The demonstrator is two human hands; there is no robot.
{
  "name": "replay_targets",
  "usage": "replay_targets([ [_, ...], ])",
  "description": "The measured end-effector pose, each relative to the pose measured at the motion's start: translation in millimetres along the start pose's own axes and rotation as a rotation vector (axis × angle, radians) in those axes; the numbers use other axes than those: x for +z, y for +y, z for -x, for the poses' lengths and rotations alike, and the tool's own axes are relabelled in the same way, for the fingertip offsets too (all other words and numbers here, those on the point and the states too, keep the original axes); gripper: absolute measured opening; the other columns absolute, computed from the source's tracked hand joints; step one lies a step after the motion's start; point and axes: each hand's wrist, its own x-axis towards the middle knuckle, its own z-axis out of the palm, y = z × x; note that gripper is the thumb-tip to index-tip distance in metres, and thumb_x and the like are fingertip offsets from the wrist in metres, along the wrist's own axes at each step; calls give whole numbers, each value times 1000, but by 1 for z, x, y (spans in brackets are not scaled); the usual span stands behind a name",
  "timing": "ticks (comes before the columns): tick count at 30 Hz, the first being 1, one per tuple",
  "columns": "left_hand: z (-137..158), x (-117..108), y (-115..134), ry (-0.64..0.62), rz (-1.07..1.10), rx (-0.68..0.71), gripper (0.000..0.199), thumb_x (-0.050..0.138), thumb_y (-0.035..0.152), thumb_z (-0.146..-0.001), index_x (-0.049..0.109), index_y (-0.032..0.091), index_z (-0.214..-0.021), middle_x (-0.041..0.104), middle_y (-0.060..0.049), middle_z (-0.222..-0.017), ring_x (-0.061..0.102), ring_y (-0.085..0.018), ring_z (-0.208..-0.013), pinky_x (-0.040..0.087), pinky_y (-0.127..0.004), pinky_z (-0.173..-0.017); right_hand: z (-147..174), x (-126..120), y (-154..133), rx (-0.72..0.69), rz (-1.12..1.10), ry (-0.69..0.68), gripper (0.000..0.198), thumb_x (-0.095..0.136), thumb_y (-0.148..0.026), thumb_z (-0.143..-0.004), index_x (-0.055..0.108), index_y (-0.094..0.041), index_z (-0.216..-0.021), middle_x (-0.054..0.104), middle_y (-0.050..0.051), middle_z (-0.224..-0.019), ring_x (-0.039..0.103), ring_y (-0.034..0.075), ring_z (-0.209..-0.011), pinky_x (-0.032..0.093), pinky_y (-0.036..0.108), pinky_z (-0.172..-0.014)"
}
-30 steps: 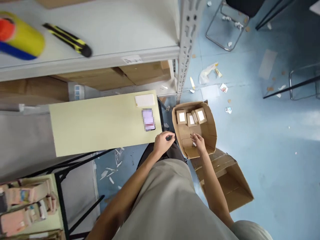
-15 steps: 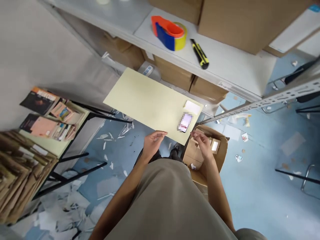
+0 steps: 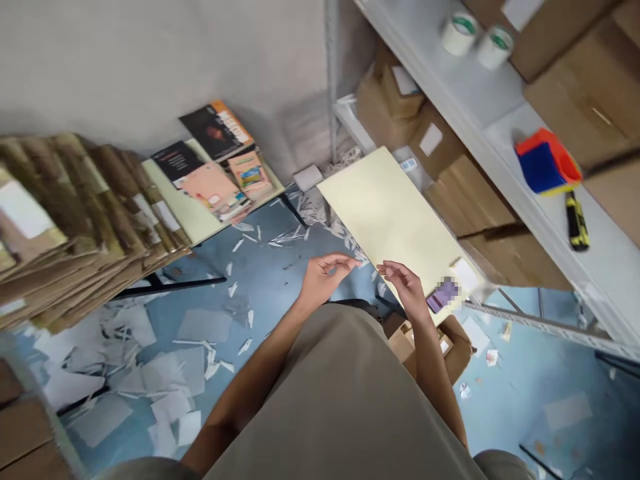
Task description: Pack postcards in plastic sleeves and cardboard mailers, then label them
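Note:
My left hand (image 3: pixel 327 277) hovers over the floor, off the near edge of the pale yellow tabletop (image 3: pixel 395 207). Its fingers are loosely bent, a gap shows between them and the thumb, and I see nothing held. Close by on the right, my right hand (image 3: pixel 404 285) hangs by the same edge with its fingers half curled and apart, also with nothing visible in it. A phone (image 3: pixel 443 295), its screen blurred, lies on the tabletop just right of that hand. Beside the phone is a small white item (image 3: pixel 464 273).
Shelving (image 3: pixel 480 127) at the right holds tape rolls (image 3: pixel 460 33), a tape dispenser (image 3: pixel 547 163), a utility knife (image 3: pixel 577 223) and cartons. Left stands a table with magazines (image 3: pixel 217 130) and stacked flattened cardboard (image 3: pixel 85 220). An open carton (image 3: pixel 457 343) sits below my right forearm; paper scraps (image 3: pixel 170 373) litter the floor.
My view has swung left, so the tabletop and shelf appear farther right and the cardboard stack shows more. My hands have come closer together, and the phone now lies to the right of both.

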Motion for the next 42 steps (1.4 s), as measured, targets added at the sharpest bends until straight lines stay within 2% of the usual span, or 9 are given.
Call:
replay_targets([
  [5, -21, -90, 9, 136, 68, 69, 24, 77, 44, -90, 86, 21, -89, 86, -9, -97, 81, -26, -95, 63, -37, -90, -56, 101, -29, 4, 46, -172, 51, 83, -66, -90, 79, -26, -121, 85, 11, -125, 79, 33, -119, 57, 54, -116],
  [9, -38, -145, 10, 279, 104, 74, 26, 78, 45, -89, 85, 21, -85, 86, -9, -94, 80, -25, -93, 63, -37, -91, -98, 159, -51, 15, 98, -300, 51, 82, -66, -90, 79, -25, -121, 84, 11, -125, 79, 33, -119, 56, 54, -117],
  [15, -76, -208, 19, 464, 170, 9, 31, 81, 51, -86, 84, 20, -85, 85, -9, -91, 79, -24, -88, 64, -38, -89, -176, 224, -76, 22, 182, -445, 51, 81, -68, -91, 79, -27, -121, 85, 11, -124, 79, 33, -120, 58, 53, -116],
  [22, -137, -264, 67, 595, 112, 30, 26, 84, 46, -88, 87, 21, -87, 86, -9, -95, 81, -25, -93, 66, -39, -92, -273, 302, -114, 19, 184, -635, 52, 79, -67, -93, 78, -25, -125, 84, 11, -127, 78, 32, -123, 58, 50, -115],
  [27, -179, -284, 89, 656, 93, 51, 30, 84, 51, -90, 86, 21, -85, 86, -9, -93, 81, -26, -93, 65, -40, -94, -331, 342, -138, 40, 162, -756, 50, 82, -65, -91, 79, -27, -123, 85, 8, -124, 79, 31, -122, 59, 49, -116],
  [32, -210, -306, 85, 693, 109, -15, 33, 84, 52, -89, 84, 21, -81, 85, -8, -87, 80, -25, -87, 65, -38, -88, -370, 369, -147, 75, 173, -811, 51, 82, -67, -92, 80, -27, -123, 85, 8, -123, 78, 30, -124, 58, 48, -117],
  [37, -224, -341, 78, 720, 113, -102, 30, 84, 50, -86, 85, 20, -83, 85, -9, -90, 79, -25, -89, 64, -36, -85, -385, 393, -148, 80, 219, -794, 55, 79, -70, -91, 79, -26, -123, 84, 10, -126, 77, 31, -126, 58, 47, -116],
  [42, -221, -382, 78, 740, 136, -85, 25, 85, 45, -84, 86, 20, -86, 86, -10, -96, 80, -26, -95, 64, -40, -95, -385, 422, -150, 56, 263, -782, 54, 76, -71, -92, 80, -26, -121, 84, 10, -126, 77, 30, -127, 57, 46, -116],
])
